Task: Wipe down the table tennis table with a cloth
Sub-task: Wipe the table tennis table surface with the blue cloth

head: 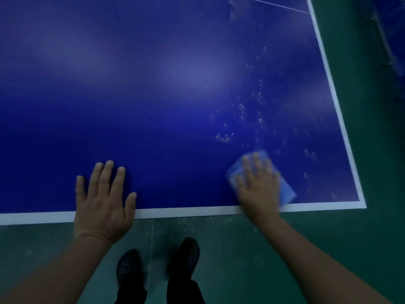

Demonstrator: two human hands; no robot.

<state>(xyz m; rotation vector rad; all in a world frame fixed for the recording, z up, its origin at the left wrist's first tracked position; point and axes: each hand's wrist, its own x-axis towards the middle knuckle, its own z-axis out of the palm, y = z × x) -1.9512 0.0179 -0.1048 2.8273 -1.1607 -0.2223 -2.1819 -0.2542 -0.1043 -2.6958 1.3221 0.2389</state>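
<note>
The blue table tennis table (pixel 166 102) with white border lines fills most of the view. A folded light blue cloth (pixel 285 189) lies near the table's near right corner. My right hand (pixel 258 185) presses flat on the cloth with straight fingers and looks blurred. My left hand (pixel 103 198) rests flat on the table at the near edge, fingers spread, holding nothing. White droplets or specks (pixel 243 110) dot the surface beyond the cloth.
The table's near white edge (pixel 186 211) runs across below my hands, and the right edge (pixel 333 84) slants up to the far right. Green floor (pixel 372 150) surrounds the table. My two dark shoes (pixel 157 262) stand just below the near edge.
</note>
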